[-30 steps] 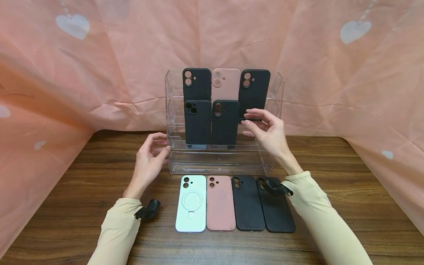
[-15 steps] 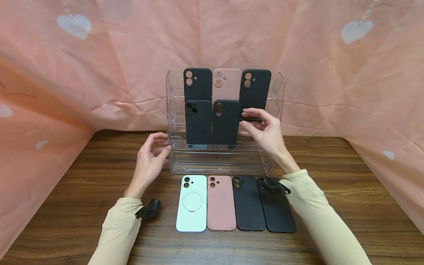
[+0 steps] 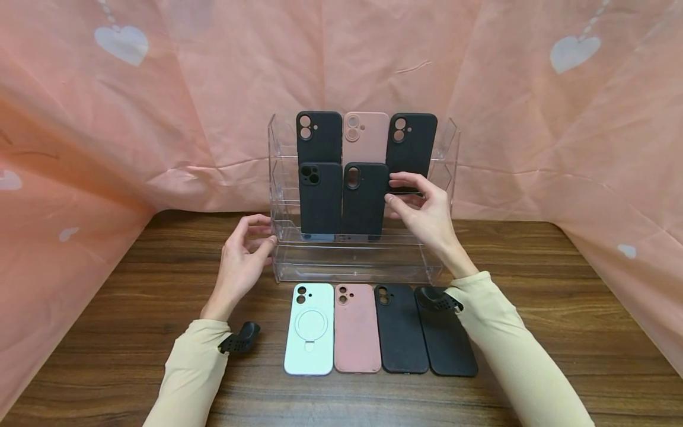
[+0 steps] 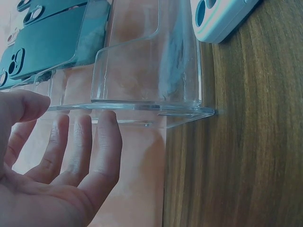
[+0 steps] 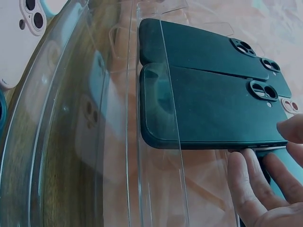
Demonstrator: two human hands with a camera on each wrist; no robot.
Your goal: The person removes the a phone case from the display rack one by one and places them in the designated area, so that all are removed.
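A clear acrylic rack (image 3: 352,274) holds black and pink phone cases in tiers. My left hand (image 3: 242,255) is at the rack's left side, its loosely bent fingertips (image 4: 108,120) touching the side panel. My right hand (image 3: 424,210) is at the right edge of a black phone case (image 3: 364,201) in the middle tier. Its fingertips (image 5: 239,163) touch that edge, while the thumb (image 5: 291,128) is by the front. Left of this case, side by side, stands another black phone case (image 3: 321,201). Neither hand grips anything.
Upright on the top tier are a black case (image 3: 320,136), a pink case (image 3: 368,133) and another black case (image 3: 416,136). Before the rack lie a white case (image 3: 310,356), a pink case (image 3: 357,338) and two black cases (image 3: 402,338) on the wooden table (image 3: 533,332).
My right hand has shifted slightly left, up to the edge of the right-hand black case in the middle tier. The left hand stays at the rack's side.
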